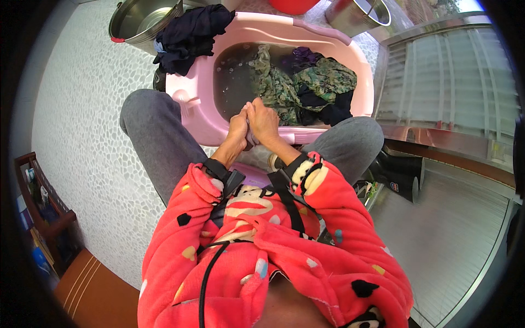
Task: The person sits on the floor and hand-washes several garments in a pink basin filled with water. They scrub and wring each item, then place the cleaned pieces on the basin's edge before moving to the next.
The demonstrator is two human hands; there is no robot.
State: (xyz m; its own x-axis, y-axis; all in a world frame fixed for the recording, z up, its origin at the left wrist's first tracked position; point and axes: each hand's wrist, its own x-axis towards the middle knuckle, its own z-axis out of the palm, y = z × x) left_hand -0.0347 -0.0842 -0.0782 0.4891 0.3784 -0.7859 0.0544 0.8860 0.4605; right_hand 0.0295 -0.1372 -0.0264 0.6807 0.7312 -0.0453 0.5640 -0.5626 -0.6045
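A pink plastic tub (367, 90) holds dark, cloudy water with some bubbles. Camouflage clothing (328, 78), a purple cloth (301, 58) and black cloth (338, 108) lie bunched in its right half. Over the tub's near edge, my left hand (238, 129) and my right hand (263, 121) are pressed together around a small pale cloth (251, 137), most of it hidden by the fingers. Dark garments (190, 35) hang in a heap over the tub's upper left corner.
Metal buckets stand beyond the tub, one at the left (139, 24) and one at the right (352, 18), with a red basin (293, 5) between them. Black rubber boots (398, 174) lie at the right by the metal-framed door (447, 82). A brown rack (45, 209) is at the left.
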